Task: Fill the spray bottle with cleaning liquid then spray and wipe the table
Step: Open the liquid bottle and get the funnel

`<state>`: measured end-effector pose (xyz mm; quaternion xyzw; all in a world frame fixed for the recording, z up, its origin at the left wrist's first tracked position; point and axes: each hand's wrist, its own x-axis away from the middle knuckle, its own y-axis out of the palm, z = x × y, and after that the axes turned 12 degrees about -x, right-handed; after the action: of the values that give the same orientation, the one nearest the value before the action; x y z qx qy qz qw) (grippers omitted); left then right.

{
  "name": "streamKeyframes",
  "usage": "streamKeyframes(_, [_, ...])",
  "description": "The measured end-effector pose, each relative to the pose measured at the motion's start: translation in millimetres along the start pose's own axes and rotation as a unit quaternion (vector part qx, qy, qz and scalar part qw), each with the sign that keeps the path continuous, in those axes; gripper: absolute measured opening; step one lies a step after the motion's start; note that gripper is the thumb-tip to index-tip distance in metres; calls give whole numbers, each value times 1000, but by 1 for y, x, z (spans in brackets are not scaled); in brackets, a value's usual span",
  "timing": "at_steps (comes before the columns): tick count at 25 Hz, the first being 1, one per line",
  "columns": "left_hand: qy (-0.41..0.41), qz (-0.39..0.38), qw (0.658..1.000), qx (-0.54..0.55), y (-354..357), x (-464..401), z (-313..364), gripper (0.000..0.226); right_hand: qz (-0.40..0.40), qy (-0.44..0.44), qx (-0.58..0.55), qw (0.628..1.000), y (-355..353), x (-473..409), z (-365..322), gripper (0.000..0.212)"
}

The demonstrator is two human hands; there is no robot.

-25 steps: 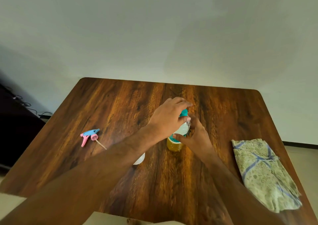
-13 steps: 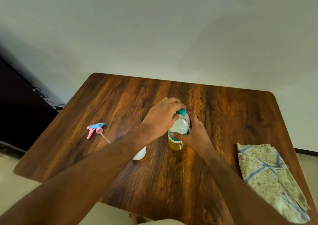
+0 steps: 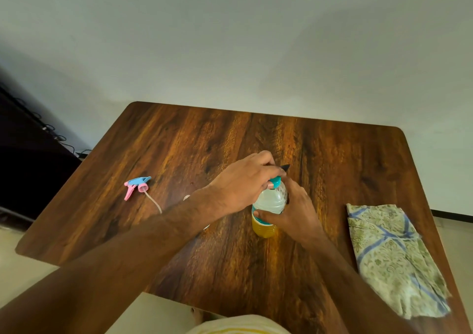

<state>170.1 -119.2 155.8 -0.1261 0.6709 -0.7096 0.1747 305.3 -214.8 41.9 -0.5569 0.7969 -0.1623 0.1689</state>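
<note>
Teal cap under the fingers: opening the cleaning-liquid bottle at the middle of the wooden table.

The left hand pinches the cap from above; the right hand is curled round the bottle's body, holding it upright on the tabletop. The twist likely goes best with the base kept planted and a gentle squeeze, so no amber liquid spills. The pink-and-blue trigger sprayer head lies toward the left edge, the patterned cloth along the right edge. The spray bottle itself is mostly hidden behind the left forearm.
</note>
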Motion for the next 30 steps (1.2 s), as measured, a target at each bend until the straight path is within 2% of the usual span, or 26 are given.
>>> streamKeyframes(3, [0,-6,1000,1,4,-3,9,51,6,10,0,1000,-1,5,0,93])
streamKeyframes(6, [-14,5,1000,17,5,-3,12,46,12,12,0,1000,1,7,0,94])
streamKeyframes(9, [-40,18,999,13,5,-4,15,42,21,8,4,1000,3,9,1,92])
streamKeyframes(13, [-88,27,996,13,3,-1,19,50,32,13,7,999,6,15,-1,90])
streamKeyframes(17, [-9,25,999,46,-3,2,16,45,38,14,12,999,8,16,-3,92])
streamKeyframes(22, [7,20,1000,17,-3,2,12,41,34,32,17,999,10,15,-4,97])
streamKeyframes(27, [-60,34,997,-23,-1,-1,18,43,31,33,13,999,10,17,-5,93])
streamKeyframes(30, [-100,105,989,20,-9,4,12,44,38,39,-15,998,8,19,-6,91])
